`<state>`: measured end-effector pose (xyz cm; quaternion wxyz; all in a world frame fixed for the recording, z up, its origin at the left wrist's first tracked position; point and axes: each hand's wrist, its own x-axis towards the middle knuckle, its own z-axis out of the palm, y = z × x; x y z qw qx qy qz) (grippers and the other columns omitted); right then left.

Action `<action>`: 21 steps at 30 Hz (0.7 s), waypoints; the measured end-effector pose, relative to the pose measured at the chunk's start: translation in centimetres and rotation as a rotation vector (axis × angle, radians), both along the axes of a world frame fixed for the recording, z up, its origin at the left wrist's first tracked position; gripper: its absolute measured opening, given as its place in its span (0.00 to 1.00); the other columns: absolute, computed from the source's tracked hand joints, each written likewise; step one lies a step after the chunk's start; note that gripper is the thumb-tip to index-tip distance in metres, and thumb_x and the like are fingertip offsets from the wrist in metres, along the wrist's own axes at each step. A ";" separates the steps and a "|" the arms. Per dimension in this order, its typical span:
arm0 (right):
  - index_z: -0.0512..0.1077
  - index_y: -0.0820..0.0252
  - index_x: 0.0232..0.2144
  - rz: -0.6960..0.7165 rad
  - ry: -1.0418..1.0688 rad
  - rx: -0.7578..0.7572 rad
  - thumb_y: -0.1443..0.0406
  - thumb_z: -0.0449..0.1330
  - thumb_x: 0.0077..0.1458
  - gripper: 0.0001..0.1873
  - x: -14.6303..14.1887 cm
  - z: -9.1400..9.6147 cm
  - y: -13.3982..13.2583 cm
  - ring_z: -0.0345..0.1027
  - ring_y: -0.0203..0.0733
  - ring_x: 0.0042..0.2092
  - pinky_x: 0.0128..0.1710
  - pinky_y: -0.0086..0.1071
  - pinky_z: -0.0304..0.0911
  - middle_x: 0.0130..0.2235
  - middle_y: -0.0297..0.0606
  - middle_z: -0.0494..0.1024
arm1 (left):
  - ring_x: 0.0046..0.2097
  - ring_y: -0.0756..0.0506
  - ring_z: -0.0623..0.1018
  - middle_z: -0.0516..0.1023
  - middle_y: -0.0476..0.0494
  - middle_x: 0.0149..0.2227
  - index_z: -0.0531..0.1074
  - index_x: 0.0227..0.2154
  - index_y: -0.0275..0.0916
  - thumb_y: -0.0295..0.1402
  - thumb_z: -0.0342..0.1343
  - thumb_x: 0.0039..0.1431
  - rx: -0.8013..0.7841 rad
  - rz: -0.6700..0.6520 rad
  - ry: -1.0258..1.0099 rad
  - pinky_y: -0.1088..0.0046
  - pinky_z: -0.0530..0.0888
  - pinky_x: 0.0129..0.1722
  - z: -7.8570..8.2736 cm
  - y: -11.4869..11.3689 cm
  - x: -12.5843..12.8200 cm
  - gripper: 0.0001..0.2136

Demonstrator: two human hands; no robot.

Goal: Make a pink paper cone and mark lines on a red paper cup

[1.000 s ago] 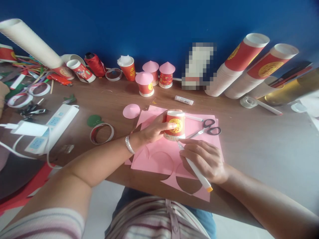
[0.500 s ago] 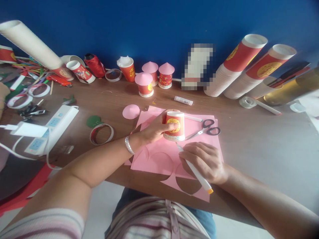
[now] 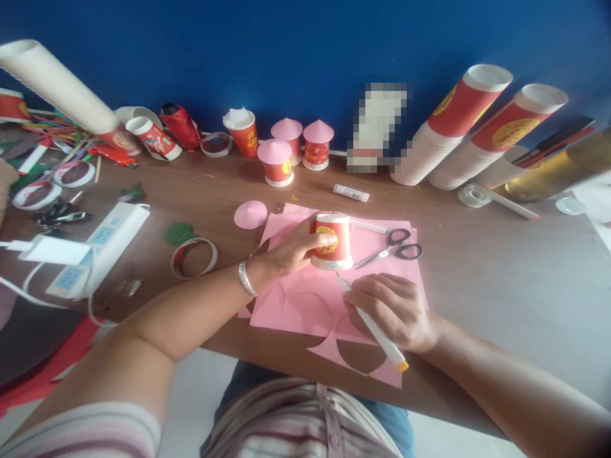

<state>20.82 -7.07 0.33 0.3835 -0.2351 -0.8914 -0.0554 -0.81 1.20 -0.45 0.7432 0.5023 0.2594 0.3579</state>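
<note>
My left hand [image 3: 296, 247] is closed around a red paper cup [image 3: 340, 236] with a yellow emblem, thumb across its front. The cup is held upside down, with a patterned white band along its lower rim. In my right hand [image 3: 394, 308] is a white marker [image 3: 379, 332] with an orange end, its tip just below the cup and apart from it. Beneath both hands lie pink paper sheets [image 3: 296, 315] with round cut-outs. Scissors [image 3: 389, 250] with black handles rest on the sheets, beside a white stick-like piece [image 3: 370, 226] partly behind the cup.
Cups with pink cone tops [image 3: 275, 162] stand near the blue wall. A glue stick [image 3: 351, 193] and a pink cone [image 3: 251, 215] lie in front of them. Tall cup stacks [image 3: 470, 105] lean at right. A tape roll [image 3: 194, 258] and a power strip [image 3: 102, 245] are at left.
My left hand has turned the cup slightly, and its yellow emblem has shifted left. My right hand and the marker are nearly unmoved.
</note>
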 end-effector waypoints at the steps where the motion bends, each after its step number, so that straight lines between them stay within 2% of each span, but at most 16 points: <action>1: 0.73 0.62 0.44 -0.001 0.002 0.002 0.74 0.62 0.62 0.09 0.0 0.0 0.0 0.72 0.37 0.31 0.29 0.32 0.69 0.31 0.35 0.77 | 0.38 0.44 0.74 0.74 0.44 0.36 0.73 0.40 0.38 0.40 0.64 0.58 -0.004 0.012 0.009 0.67 0.72 0.38 0.0 0.0 0.0 0.13; 5: 0.74 0.63 0.44 -0.005 0.012 0.010 0.74 0.62 0.61 0.09 0.1 0.0 0.0 0.73 0.38 0.32 0.29 0.32 0.70 0.32 0.36 0.78 | 0.37 0.45 0.74 0.74 0.45 0.35 0.74 0.40 0.38 0.40 0.64 0.56 -0.014 0.037 0.022 0.66 0.72 0.39 0.1 0.0 0.1 0.13; 11: 0.76 0.62 0.44 0.006 0.020 0.005 0.74 0.63 0.61 0.10 0.2 0.0 0.1 0.81 0.46 0.44 0.38 0.36 0.78 0.37 0.40 0.81 | 0.37 0.45 0.74 0.73 0.45 0.35 0.74 0.41 0.38 0.39 0.64 0.56 -0.019 0.030 -0.002 0.68 0.71 0.37 0.1 0.0 0.2 0.14; 16: 0.75 0.64 0.44 0.004 0.009 0.005 0.74 0.63 0.62 0.09 0.2 0.1 0.2 0.82 0.47 0.45 0.38 0.36 0.78 0.37 0.41 0.82 | 0.36 0.46 0.72 0.73 0.44 0.37 0.73 0.42 0.38 0.38 0.63 0.57 -0.015 0.005 0.002 0.69 0.69 0.35 0.2 -0.1 0.1 0.13; 21: 0.76 0.61 0.45 0.008 -0.005 -0.007 0.74 0.63 0.62 0.09 0.2 0.2 0.2 0.82 0.46 0.46 0.38 0.35 0.78 0.37 0.39 0.82 | 0.35 0.48 0.70 0.72 0.47 0.35 0.73 0.41 0.39 0.39 0.63 0.60 0.000 -0.029 -0.042 0.71 0.68 0.34 -0.2 0.1 0.0 0.12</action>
